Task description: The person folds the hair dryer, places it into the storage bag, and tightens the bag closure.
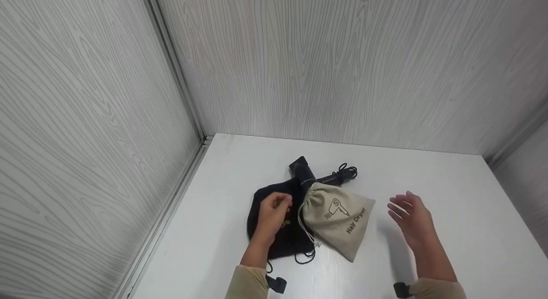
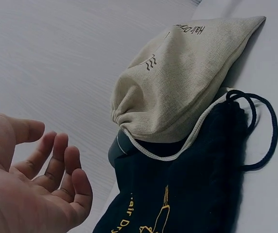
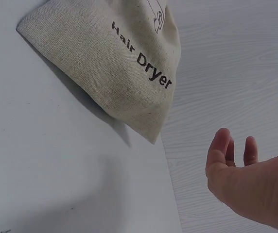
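Observation:
A beige drawstring pouch (image 1: 336,217) printed "Hair Dryer" lies partly over a black drawstring pouch (image 1: 293,241) with yellow print. From the beige pouch's gathered neck a dark hair dryer part (image 1: 303,174) sticks out toward the back wall; the rest is hidden. My left hand (image 1: 270,211) hovers over the black pouch, and the left wrist view shows its fingers (image 2: 59,160) loosely bent around nothing. To the right of the beige pouch, my right hand (image 1: 413,219) is raised above the table, empty, its fingers (image 3: 220,143) relaxed and apart from the cloth.
Behind the beige pouch lies a dark handle-like piece with a looped black cord (image 1: 350,172). Black drawstring loops (image 1: 306,258) trail at the black pouch's near edge. The white table (image 1: 454,183) meets a wood-grain back wall (image 1: 321,76) and a left side panel (image 1: 85,140).

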{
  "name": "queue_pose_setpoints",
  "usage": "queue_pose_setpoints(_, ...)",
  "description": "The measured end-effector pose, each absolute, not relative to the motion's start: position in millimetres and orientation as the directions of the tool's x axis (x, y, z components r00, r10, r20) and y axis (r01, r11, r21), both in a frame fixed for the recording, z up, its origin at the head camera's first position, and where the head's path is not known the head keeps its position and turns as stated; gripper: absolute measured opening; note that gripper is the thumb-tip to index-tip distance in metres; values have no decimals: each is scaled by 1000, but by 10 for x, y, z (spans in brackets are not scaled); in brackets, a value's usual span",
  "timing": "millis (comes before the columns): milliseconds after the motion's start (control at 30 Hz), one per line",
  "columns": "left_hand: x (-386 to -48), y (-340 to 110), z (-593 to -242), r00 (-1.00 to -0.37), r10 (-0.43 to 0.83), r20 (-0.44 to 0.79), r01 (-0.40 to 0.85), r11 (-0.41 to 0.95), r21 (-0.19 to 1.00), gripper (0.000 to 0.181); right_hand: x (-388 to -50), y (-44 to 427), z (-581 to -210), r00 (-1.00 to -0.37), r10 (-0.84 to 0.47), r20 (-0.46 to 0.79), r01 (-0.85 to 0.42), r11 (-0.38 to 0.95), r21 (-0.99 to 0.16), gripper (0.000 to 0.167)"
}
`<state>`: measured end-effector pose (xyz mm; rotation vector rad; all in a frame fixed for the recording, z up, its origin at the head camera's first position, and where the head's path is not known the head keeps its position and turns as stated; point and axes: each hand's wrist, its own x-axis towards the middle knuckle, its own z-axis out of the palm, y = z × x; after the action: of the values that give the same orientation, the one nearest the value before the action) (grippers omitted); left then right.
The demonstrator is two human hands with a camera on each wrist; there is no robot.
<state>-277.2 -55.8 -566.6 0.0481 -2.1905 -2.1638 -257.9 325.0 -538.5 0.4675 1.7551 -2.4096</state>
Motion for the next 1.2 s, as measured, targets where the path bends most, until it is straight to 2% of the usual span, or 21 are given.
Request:
queue_pose_setpoints(233, -2860, -545, -5661, -997, -71, 8, 7, 9, 1000, 20, -2700, 3176, -5407, -933, 65, -353, 306, -367, -878, 49)
queue_pose_setpoints(500, -3000, -544, -5639, -997, -73, -6, -7, 17, 1000, 19, -2914, 3091, -5431, -925, 47, -377, 333, -377, -865, 89)
queue_pose_setpoints(600, -3061, -521, -5638, -996, -89, -24, -27, 27, 999, 21, -2991, 3067, -5444, -918, 49, -393, 350, -364, -863, 97)
queue_pose_setpoints(900, -3222, -434, -5672, -990, -136, -42, -54, 91, 994, 19, -3257, 3041, -5514, -889, 68, -453, 393, -394, -831, 93)
queue_pose_setpoints(1067, -3369, -351, -5708, -994, -107, -31, -38, 59, 998, 18, -3492, 2981, -5566, -881, 76, -466, 426, -300, -854, 87)
queue_pose_setpoints(1200, -3491, -276, -5777, -994, -103, -47, -56, 85, 995, 23, -3667, 2911, -5634, -871, 83, -484, 461, -201, -864, 84)
